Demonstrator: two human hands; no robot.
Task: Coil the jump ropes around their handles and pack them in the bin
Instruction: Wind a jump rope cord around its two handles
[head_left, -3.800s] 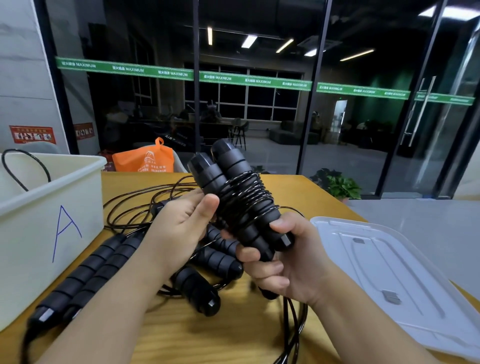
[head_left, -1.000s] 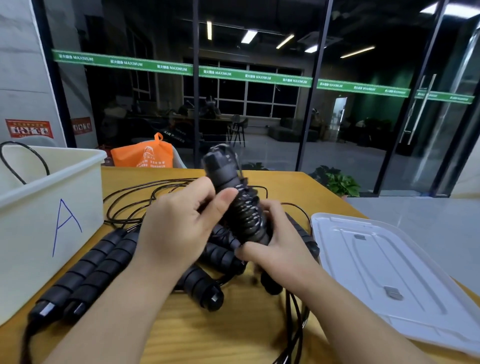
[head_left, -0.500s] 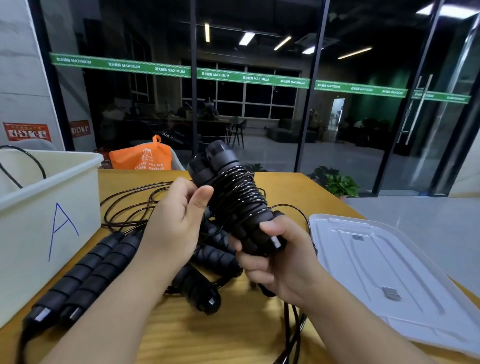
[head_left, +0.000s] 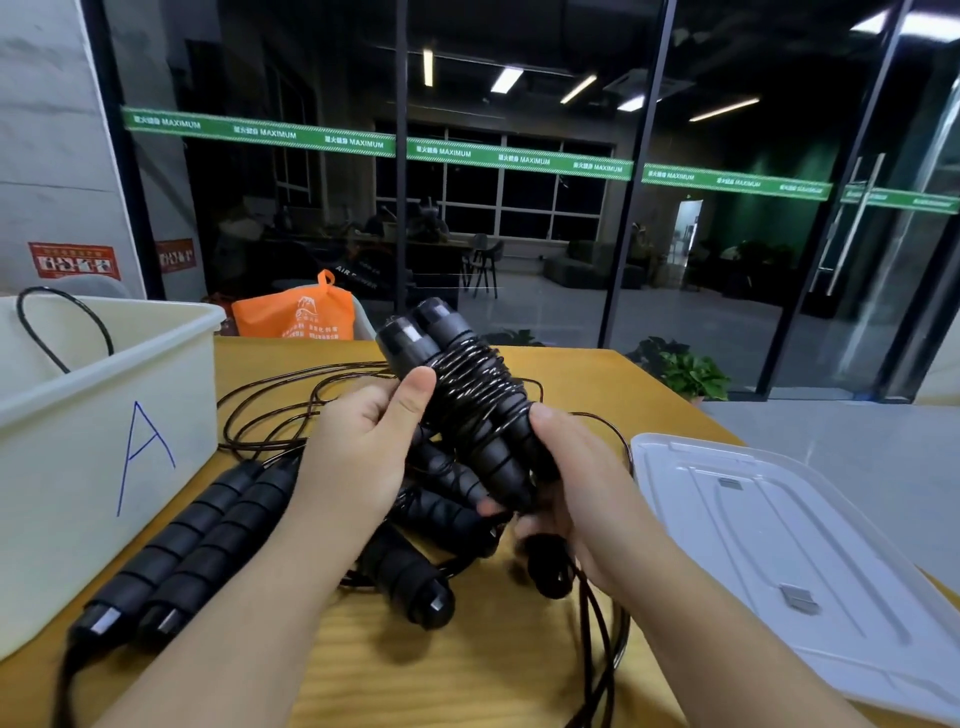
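A pair of black foam jump-rope handles with thin black cord wound round them is held up over the table, tilted up to the left. My right hand grips the lower end of the pair. My left hand holds the upper part, thumb pressed on the coils. Below them lie more black handles and loose black cord on the wooden table. Another pair of handles lies beside the white bin marked "A" at the left; a cord loop sticks up out of it.
The bin's clear plastic lid lies flat at the right of the table. Loose cord trails off the front edge. An orange bag stands behind the table's far edge, in front of glass walls.
The wound handle pair was turned and dipped down between my hands, then raised again. My left thumb now presses on the coils and my right hand sits lower on the handles.
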